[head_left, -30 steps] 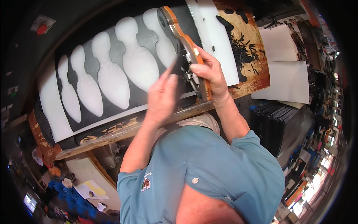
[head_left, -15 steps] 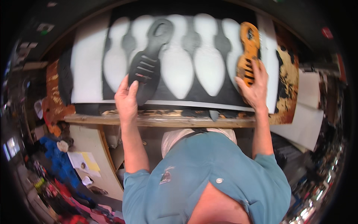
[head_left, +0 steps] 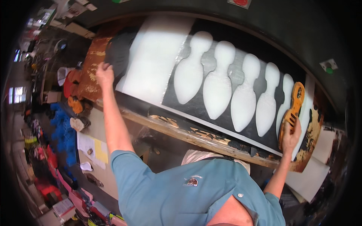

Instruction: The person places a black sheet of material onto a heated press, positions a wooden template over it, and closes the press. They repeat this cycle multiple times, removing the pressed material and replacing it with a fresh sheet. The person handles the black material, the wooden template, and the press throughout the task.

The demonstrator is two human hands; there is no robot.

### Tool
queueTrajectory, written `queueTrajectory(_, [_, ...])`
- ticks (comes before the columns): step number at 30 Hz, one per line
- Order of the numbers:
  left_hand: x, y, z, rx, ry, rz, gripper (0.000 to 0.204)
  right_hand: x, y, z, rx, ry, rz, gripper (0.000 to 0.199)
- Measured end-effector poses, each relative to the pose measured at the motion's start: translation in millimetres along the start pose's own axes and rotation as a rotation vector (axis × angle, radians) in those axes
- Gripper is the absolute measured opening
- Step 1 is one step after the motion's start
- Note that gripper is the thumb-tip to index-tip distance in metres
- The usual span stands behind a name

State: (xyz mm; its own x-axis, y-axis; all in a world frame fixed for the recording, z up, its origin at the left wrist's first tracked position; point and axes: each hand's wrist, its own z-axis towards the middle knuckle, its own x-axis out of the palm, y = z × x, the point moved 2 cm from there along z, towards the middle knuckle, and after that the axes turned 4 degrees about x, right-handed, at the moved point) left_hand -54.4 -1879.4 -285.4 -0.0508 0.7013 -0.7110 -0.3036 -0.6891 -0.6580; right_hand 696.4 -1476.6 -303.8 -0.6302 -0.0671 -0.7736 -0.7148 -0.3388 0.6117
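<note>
My right hand [head_left: 292, 137] grips the lower part of an orange, slotted, sole-shaped cutting die [head_left: 297, 98] over the right end of a sheet. White shapes with a round head and pointed lower end stand in a row on that black sheet [head_left: 171, 92]; one white shape [head_left: 217, 90] is near its middle. At the far left, my left hand [head_left: 105, 75] has its fingers curled together against the near edge of a dark slotted form [head_left: 121, 52]. Whether they pinch that edge is hard to make out.
A white panel [head_left: 152, 56] covers the sheet's left side. The bench has a wooden front edge [head_left: 200, 140]. Behind it runs a dark beam [head_left: 271, 28] with a green button [head_left: 329, 70]. Papers [head_left: 92, 147] lie on a side surface at left, near blue material [head_left: 62, 132].
My left hand has moved from the middle of the sheet to the far left, where a dark form lies. The view has turned left. My right hand keeps hold of the orange cutting die.
</note>
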Motion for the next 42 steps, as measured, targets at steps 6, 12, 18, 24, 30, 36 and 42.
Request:
queueTrajectory(6, [64.1, -115.1, -90.7, 0.328, 0.224, -0.282, 0.049, 2.2, 23.3, -7.8, -0.219, -0.059, -0.33, 0.097])
queueTrajectory(12, [141.3, -287.5, -356.9, 1.099, 0.899, -0.503, 0.082, -0.1, 31.5, -2.4, -0.121, 0.016, -0.319, 0.105])
queueTrajectory(18, [141.6, -291.6, -423.0, 1.472, 0.932, -0.303, 0.062, -3.8, 41.5, 3.4, 0.046, 0.089, -0.255, 0.104])
queueTrajectory(24, [141.3, -309.5, -437.9, 1.535, 0.847, -0.318, 0.051, -25.9, 25.5, 12.3, 0.175, 0.135, 0.378, 0.102])
queueTrajectory(30, [132.2, -338.4, -446.3, 1.61, 0.89, -0.25, 0.037, -52.0, 5.4, 4.3, 0.322, 0.123, 1.043, 0.084])
queueTrajectory(36, [72.5, -320.4, -479.2, 1.379, 1.182, -0.486, 0.033, -91.4, 12.4, -17.7, 0.228, 0.168, 1.11, 0.083])
queueTrajectory(42, [10.3, -299.7, -544.2, 0.838, 1.819, -0.296, 0.042, -88.9, 28.9, -20.3, 0.205, 0.19, 1.084, 0.086])
